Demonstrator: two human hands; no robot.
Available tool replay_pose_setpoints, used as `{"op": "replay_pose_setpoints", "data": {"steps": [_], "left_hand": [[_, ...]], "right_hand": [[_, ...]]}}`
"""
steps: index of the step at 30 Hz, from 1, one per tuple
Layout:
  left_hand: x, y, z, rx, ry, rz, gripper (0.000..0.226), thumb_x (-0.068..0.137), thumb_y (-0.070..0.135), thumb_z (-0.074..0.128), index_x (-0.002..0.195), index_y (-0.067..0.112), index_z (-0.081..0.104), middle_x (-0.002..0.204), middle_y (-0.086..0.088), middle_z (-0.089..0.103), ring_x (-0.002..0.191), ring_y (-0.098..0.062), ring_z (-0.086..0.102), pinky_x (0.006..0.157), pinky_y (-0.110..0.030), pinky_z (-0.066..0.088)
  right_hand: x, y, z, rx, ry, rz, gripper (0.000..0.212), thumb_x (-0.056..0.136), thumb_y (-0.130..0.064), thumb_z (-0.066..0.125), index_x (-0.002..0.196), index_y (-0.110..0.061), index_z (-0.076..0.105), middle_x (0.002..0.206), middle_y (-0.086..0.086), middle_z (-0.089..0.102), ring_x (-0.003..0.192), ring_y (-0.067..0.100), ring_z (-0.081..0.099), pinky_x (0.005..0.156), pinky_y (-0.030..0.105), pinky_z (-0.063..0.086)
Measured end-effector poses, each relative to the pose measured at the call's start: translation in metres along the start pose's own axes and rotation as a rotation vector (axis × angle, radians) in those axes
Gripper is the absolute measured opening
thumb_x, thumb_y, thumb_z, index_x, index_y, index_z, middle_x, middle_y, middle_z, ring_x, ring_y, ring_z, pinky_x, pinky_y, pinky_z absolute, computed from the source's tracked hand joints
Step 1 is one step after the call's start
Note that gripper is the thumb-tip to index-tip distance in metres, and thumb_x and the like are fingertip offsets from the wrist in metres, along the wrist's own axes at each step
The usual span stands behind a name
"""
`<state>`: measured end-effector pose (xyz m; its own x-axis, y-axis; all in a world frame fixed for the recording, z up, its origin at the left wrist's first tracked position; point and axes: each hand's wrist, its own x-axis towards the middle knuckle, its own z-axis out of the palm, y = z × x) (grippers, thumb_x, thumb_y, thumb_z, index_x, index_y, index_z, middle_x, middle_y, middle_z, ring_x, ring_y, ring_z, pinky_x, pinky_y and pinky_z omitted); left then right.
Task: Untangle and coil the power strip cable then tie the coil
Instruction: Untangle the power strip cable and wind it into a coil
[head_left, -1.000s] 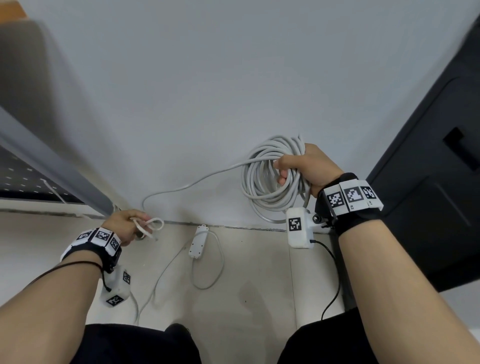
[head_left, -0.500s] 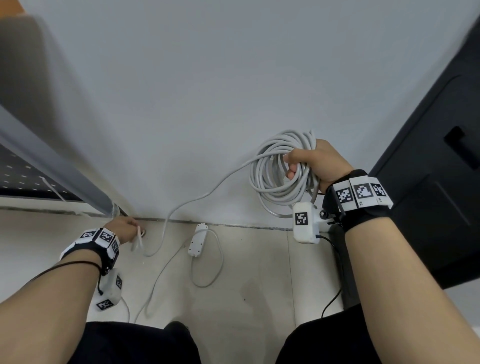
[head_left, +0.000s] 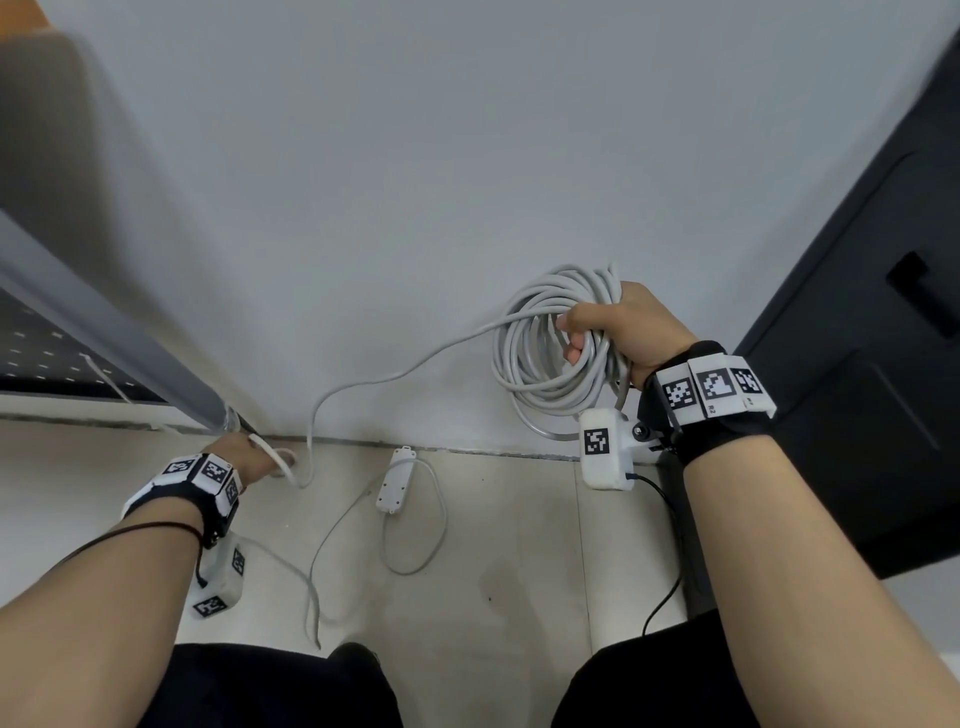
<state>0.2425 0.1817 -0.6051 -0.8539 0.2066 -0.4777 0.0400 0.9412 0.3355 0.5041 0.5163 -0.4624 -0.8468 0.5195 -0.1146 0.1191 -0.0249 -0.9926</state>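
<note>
Grey cable, wound in several loops, forms the coil (head_left: 550, 353) at right of centre in the frame, held up in front of the pale wall (head_left: 415, 156). The right hand (head_left: 623, 325) grips this bundle, fingers curled through the loops and closed round them.

From the coil a single free run of cable (head_left: 374, 382) leaves to the left, sags, and drops to the lower left of the frame, where it meets the left hand (head_left: 244, 457) near the line where wall and tiled floor (head_left: 493, 561) join. The left hand holds the cable low down; a small white loop shows at its fingers, but how tightly they are closed cannot be told, the fingers being largely hidden behind the wrist. The two hands are well apart.

The power strip (head_left: 397, 480) lies on the floor at lower centre, with a further slack loop of cable beside it and a trailing length toward the bottom of the frame.

Assessment: coiling is in hand and incomplete; tying has not begun. The next move would appear to call for the left hand to feed the free run across to the right hand for a further turn, keeping the lead free of kinks and the strip from dragging.
</note>
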Motion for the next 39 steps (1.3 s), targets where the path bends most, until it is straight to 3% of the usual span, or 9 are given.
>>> {"op": "replay_pose_setpoints", "data": {"steps": [2,7,13,15,16,19,26,34,39], "left_hand": [[0.000,0.005,-0.004,-0.036,0.041,0.029,0.040,0.079,0.050,0.074,0.069,0.013,0.061,0.097,-0.020,0.066,0.100,-0.037,0.065,0.078,-0.034,0.051],[0.008,0.008,-0.001,-0.103,0.013,0.054,0.054,0.071,0.048,0.080,0.084,0.000,0.059,0.102,-0.023,0.065,0.092,-0.035,0.063,0.088,-0.045,0.055],[0.006,0.007,0.006,-0.123,-0.126,0.007,0.064,0.069,0.049,0.081,0.103,-0.002,0.065,0.066,-0.013,0.060,0.055,-0.026,0.055,0.051,-0.030,0.045],[0.005,0.009,0.006,-0.139,-0.102,0.019,0.060,0.068,0.059,0.078,0.089,0.004,0.067,0.092,-0.016,0.065,0.077,-0.032,0.067,0.073,-0.040,0.056],[0.003,0.011,0.002,-0.113,-0.051,0.033,0.059,0.067,0.067,0.075,0.076,0.009,0.066,0.104,-0.009,0.040,0.090,-0.034,0.067,0.086,-0.043,0.053],[0.002,0.014,-0.007,0.013,0.101,0.012,0.071,0.066,0.081,0.061,0.067,0.009,0.063,0.084,-0.008,0.055,0.085,-0.030,0.060,0.072,-0.031,0.045],[0.005,-0.005,0.002,-0.057,-0.063,0.079,0.031,0.073,0.028,0.083,0.065,0.004,0.065,0.051,-0.004,0.063,0.048,-0.020,0.055,0.048,-0.020,0.039],[-0.001,-0.006,0.005,-0.320,-0.066,0.035,0.023,0.080,-0.018,0.063,0.095,0.001,0.066,0.082,-0.017,0.069,0.068,-0.028,0.061,0.051,-0.027,0.048],[-0.004,0.014,0.012,-0.319,-0.160,0.095,0.034,0.090,-0.015,0.036,0.104,0.003,0.062,0.097,-0.016,0.072,0.081,-0.027,0.064,0.061,-0.026,0.044]], "right_hand": [[0.001,0.000,0.001,-0.011,-0.002,-0.002,0.029,0.078,0.001,0.064,0.053,-0.013,0.066,0.052,0.011,0.057,0.049,0.027,0.059,0.054,0.032,0.051],[0.000,0.000,0.001,-0.044,0.001,0.003,0.024,0.078,0.001,0.063,0.056,-0.009,0.065,0.053,0.012,0.058,0.050,0.028,0.059,0.055,0.033,0.052],[0.000,0.000,0.001,-0.045,0.000,0.011,0.020,0.078,0.001,0.063,0.060,-0.007,0.065,0.053,0.011,0.058,0.050,0.028,0.059,0.058,0.035,0.052],[0.000,0.001,0.001,-0.034,-0.005,0.011,0.021,0.078,0.001,0.063,0.060,-0.008,0.066,0.053,0.011,0.057,0.049,0.027,0.059,0.056,0.034,0.052],[0.000,0.001,0.002,-0.028,-0.008,0.014,0.021,0.078,0.001,0.063,0.059,-0.009,0.066,0.052,0.011,0.057,0.049,0.027,0.059,0.055,0.033,0.052],[0.000,0.001,0.003,-0.041,-0.011,0.016,0.023,0.077,0.000,0.064,0.056,-0.010,0.067,0.052,0.011,0.058,0.049,0.027,0.059,0.054,0.032,0.051],[0.000,0.001,0.003,-0.062,-0.006,0.017,0.021,0.074,-0.004,0.066,0.055,-0.010,0.066,0.052,0.011,0.058,0.050,0.028,0.058,0.056,0.033,0.052],[0.001,0.000,0.005,-0.076,0.004,0.004,0.024,0.076,-0.002,0.064,0.054,-0.009,0.065,0.051,0.011,0.059,0.050,0.028,0.059,0.055,0.033,0.052],[0.000,0.000,0.012,-0.093,-0.002,0.013,0.022,0.079,0.001,0.064,0.058,-0.006,0.065,0.051,0.011,0.059,0.050,0.028,0.059,0.054,0.031,0.051]]}}
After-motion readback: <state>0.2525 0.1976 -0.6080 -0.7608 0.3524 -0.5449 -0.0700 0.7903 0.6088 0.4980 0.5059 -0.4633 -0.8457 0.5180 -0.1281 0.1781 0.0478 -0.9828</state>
